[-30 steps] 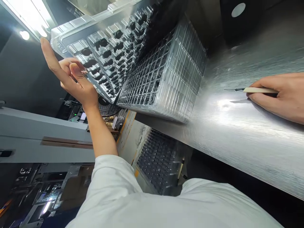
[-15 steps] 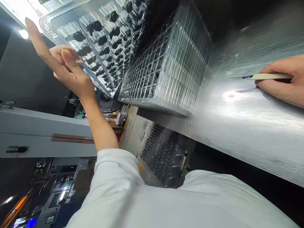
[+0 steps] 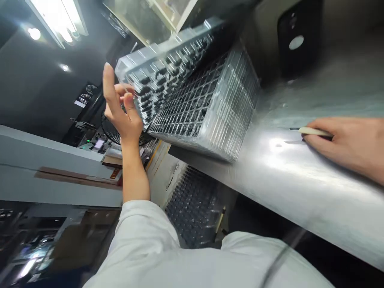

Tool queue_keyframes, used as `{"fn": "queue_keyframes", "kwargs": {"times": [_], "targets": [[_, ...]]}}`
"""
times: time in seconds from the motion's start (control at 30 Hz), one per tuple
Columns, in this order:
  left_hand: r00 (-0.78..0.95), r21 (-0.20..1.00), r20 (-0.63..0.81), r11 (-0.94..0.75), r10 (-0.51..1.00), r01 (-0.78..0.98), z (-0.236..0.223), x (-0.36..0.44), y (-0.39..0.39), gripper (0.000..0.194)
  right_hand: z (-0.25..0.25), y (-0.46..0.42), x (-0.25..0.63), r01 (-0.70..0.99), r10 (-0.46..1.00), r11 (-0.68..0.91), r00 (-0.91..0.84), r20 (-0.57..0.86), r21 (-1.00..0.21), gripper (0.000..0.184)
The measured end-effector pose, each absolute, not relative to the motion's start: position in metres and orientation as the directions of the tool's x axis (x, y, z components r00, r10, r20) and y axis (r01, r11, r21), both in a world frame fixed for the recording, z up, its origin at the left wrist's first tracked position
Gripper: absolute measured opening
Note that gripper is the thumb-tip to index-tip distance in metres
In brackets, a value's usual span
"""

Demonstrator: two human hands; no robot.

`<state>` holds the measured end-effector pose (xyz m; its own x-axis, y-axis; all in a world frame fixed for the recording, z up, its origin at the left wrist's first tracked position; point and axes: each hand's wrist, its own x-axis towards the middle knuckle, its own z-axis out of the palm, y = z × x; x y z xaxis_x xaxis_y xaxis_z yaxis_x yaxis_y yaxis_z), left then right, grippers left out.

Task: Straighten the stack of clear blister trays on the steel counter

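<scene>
Left fingers hold a tray's edge; tabletop separates stack and tool.

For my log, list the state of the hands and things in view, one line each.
Left hand: gripping the tray's edge, index finger extended
Tray: tilted up beside the stack
Stack: standing on the table
Right hand: closed around the tool
Tool: held, tip clear of fingers
Light: lit
Fan: partly hidden; spinning or not, cannot tell
</scene>
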<state>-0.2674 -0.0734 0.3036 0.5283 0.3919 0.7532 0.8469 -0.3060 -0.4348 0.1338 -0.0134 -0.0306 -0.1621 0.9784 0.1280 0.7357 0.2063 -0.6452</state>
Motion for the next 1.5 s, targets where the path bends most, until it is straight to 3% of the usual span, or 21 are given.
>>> {"fn": "queue_keyframes", "kwargs": {"times": [0.07, 0.13, 0.23, 0.33, 0.47, 0.83, 1.03, 1.27, 1.5], "targets": [[0.515, -0.416, 0.742, -0.307, 0.429, 0.856, 0.292, -0.265, -0.083, 0.067, -0.007, -0.022, 0.131, 0.833, 0.987, 0.155, -0.149, 0.055, -0.531, 0.035], [0.550, -0.452, 0.729, -0.316, 0.407, 0.834, 0.281, -0.264, -0.089, 0.062, 0.004, -0.027, 0.130, 0.853, 0.983, 0.181, -0.173, 0.061, -0.489, 0.019], [0.639, -0.556, 0.691, -0.317, 0.339, 0.769, 0.264, -0.261, -0.093, 0.050, 0.004, -0.026, 0.133, 0.860, 0.976, 0.214, -0.202, 0.076, -0.464, 0.023], [0.676, -0.603, 0.667, -0.306, 0.313, 0.737, 0.245, -0.255, -0.098, 0.051, 0.000, -0.021, 0.137, 0.836, 0.976, 0.215, -0.209, 0.069, -0.505, 0.037], [0.661, -0.573, 0.690, -0.334, 0.297, 0.748, 0.218, -0.251, -0.105, 0.052, 0.001, -0.018, 0.140, 0.815, 0.969, 0.241, -0.234, 0.080, -0.527, 0.052], [0.632, -0.515, 0.729, -0.399, 0.261, 0.759, 0.160, -0.248, -0.111, 0.035, 0.001, -0.014, 0.143, 0.835, 0.975, 0.212, -0.216, 0.053, -0.507, 0.064], [0.600, -0.440, 0.736, -0.452, 0.312, 0.776, 0.152, -0.251, -0.121, 0.034, 0.012, -0.025, 0.137, 0.836, 0.969, 0.243, -0.228, 0.092, -0.492, 0.060], [0.546, -0.331, 0.744, -0.497, 0.386, 0.802, 0.144, -0.242, -0.123, 0.048, 0.001, -0.026, 0.138, 0.786, 0.948, 0.319, -0.258, 0.187, -0.529, 0.048], [0.530, -0.264, 0.765, -0.572, 0.365, 0.776, 0.124, -0.208, -0.115, 0.054, 0.005, -0.033, 0.130, 0.767, 0.896, 0.434, -0.314, 0.313, -0.474, 0.023]]}}
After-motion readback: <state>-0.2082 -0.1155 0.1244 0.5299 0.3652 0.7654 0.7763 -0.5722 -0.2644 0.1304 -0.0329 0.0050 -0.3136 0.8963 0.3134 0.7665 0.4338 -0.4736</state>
